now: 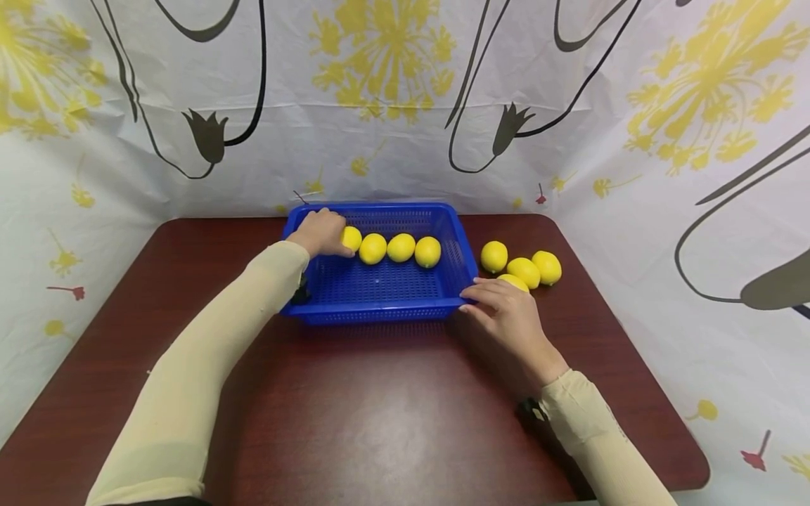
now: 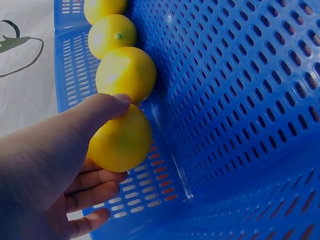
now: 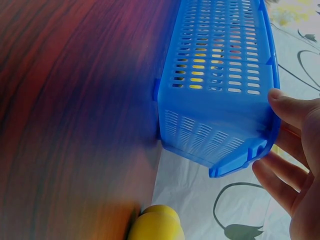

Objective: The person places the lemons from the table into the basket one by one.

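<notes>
There's the left hand point(image 1: 321, 233), grip closed round the end lemon point(image 1: 351, 239), its long axis hard to make out, leftmost of four in the blue basket point(image 1: 380, 307), whose near right corner the right hand point(image 1: 511, 318) pinches.

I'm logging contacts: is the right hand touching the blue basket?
Touching. The right wrist view shows the right hand meeting the blue basket at a corner, its thumb on the rim.
</notes>
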A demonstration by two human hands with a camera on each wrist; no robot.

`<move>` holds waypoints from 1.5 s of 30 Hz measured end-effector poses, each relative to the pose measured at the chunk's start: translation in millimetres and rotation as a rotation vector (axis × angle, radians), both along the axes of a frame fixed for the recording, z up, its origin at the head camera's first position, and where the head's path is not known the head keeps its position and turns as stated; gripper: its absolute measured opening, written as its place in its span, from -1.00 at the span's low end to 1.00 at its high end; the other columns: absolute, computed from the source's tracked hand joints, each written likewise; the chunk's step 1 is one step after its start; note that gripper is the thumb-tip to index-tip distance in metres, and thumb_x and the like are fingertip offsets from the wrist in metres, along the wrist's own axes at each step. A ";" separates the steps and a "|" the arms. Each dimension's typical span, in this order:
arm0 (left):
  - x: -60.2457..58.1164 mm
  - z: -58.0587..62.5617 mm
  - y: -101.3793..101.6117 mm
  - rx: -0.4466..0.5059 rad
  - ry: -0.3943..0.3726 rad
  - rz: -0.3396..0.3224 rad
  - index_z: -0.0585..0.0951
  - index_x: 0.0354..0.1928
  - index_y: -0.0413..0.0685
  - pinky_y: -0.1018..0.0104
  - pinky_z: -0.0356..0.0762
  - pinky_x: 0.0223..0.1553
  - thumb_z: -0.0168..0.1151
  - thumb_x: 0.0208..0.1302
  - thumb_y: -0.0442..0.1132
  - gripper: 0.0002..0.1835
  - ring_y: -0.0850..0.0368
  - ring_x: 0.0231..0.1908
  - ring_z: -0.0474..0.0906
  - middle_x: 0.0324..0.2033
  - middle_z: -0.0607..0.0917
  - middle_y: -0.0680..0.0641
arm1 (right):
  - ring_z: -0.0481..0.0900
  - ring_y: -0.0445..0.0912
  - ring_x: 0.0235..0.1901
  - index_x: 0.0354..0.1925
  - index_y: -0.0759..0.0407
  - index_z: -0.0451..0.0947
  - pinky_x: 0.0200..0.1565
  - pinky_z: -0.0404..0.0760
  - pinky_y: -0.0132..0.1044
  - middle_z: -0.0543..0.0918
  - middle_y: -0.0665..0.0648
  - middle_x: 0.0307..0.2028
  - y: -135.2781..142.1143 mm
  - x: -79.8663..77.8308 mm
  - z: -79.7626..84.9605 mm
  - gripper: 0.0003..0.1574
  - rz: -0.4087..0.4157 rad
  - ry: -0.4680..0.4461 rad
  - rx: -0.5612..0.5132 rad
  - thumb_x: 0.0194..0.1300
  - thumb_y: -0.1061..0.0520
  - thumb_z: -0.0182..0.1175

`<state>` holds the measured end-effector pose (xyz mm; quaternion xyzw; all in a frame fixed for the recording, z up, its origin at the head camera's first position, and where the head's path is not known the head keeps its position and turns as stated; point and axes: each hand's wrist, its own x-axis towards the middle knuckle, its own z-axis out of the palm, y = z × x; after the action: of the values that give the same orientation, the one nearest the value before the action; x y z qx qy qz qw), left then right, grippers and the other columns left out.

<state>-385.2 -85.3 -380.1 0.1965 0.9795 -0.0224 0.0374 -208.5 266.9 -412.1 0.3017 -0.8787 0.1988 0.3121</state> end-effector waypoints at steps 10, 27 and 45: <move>1.9 -1.9 -0.1 0.001 -0.014 0.012 0.51 -0.41 -0.07 0.05 0.39 -0.20 0.38 0.12 0.23 -0.50 -0.10 -0.20 0.47 -0.42 0.53 -0.09 | 0.75 0.03 -0.02 -0.17 0.08 0.77 0.07 0.66 -0.06 0.82 0.10 -0.19 -0.3 -0.5 -1.0 -0.64 0.002 0.003 -0.008 0.01 0.03 0.53; -0.4 -11.0 -1.2 -0.003 -0.035 0.030 0.56 0.09 -0.22 -0.13 0.49 0.13 0.43 0.05 0.25 -0.24 -0.19 0.02 0.53 -0.08 0.68 -0.21 | 0.75 0.03 -0.03 -0.18 0.08 0.77 0.07 0.66 -0.06 0.82 0.10 -0.20 0.8 -1.2 -2.1 -0.64 0.009 0.016 -0.019 -0.01 0.04 0.54; -2.4 -16.9 -2.8 -0.028 -0.044 0.021 0.54 0.13 -0.24 -0.19 0.46 0.20 0.47 -0.03 0.29 -0.14 -0.23 0.09 0.52 -0.02 0.68 -0.23 | 0.75 0.04 -0.04 -0.19 0.08 0.77 0.06 0.66 -0.05 0.82 0.11 -0.20 0.5 -1.3 -2.7 -0.64 0.019 0.014 -0.030 -0.01 0.05 0.55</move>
<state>-387.6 -88.2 -397.0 0.1861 0.9801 -0.0312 0.0617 -209.8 267.4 -414.8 0.3067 -0.8704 0.2128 0.3209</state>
